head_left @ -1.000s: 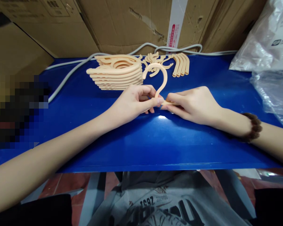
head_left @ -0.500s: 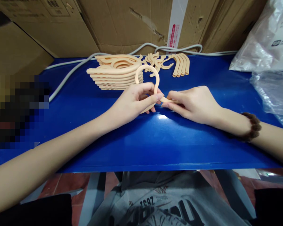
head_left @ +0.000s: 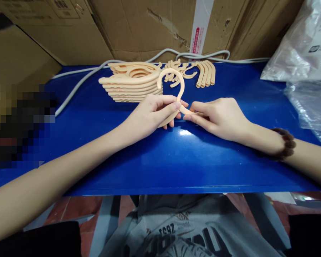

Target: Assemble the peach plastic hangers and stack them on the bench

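Note:
A beige plastic clothes hanger (head_left: 182, 85) is held between both hands above the blue table, its curved hook rising upward. My left hand (head_left: 160, 110) is closed around the hanger near the base of the hook, thumb on top and fingertips showing underneath. To its right, my right hand (head_left: 219, 116) pinches the hanger's other arm between thumb and fingers. Much of the hanger's body is hidden by the hands. Just behind my left hand lies a stack of beige hangers (head_left: 131, 84).
Loose beige hooks (head_left: 173, 67) lie in a pile behind the held hanger, with several curved beige arm pieces (head_left: 205, 74) beside them. A grey cable (head_left: 96, 67) runs along the back of the blue table (head_left: 149, 164). Cardboard boxes (head_left: 139, 28) stand behind; plastic bags (head_left: 305, 53) lie right.
The hook has shifted slightly to the right and up, turning a little in my left hand's grip. My right hand has hardly moved.

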Action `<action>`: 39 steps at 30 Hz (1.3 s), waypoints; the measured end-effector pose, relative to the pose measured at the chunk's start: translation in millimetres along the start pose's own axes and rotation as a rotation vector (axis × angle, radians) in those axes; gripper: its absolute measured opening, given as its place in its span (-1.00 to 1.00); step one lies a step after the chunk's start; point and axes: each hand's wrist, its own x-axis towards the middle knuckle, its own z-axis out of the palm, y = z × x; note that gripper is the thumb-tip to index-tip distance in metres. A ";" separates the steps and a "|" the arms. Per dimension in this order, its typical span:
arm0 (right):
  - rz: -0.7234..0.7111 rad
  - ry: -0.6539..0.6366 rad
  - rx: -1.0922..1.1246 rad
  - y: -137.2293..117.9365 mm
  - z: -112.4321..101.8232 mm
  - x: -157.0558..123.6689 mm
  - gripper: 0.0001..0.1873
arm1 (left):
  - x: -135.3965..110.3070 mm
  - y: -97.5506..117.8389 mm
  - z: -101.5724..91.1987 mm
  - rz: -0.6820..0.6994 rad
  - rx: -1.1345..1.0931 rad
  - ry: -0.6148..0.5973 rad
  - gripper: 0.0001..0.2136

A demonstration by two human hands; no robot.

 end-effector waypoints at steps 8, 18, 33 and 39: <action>-0.057 0.015 -0.009 0.2 -0.3 -0.8 -0.43 | -1.9 -2.4 -1.7 0.016 0.014 -0.033 -0.72; -0.073 0.008 -0.010 2.3 0.9 -1.9 -0.41 | -0.3 -4.8 -3.8 -0.016 0.012 -0.070 -0.69; -0.137 0.007 -0.099 2.8 1.1 -6.1 -0.36 | 0.5 -2.2 -4.8 0.041 -0.005 -0.125 -0.77; -0.184 0.034 -0.160 4.1 3.3 -8.9 -0.41 | -0.7 -4.8 -5.8 0.034 0.024 -0.164 -0.79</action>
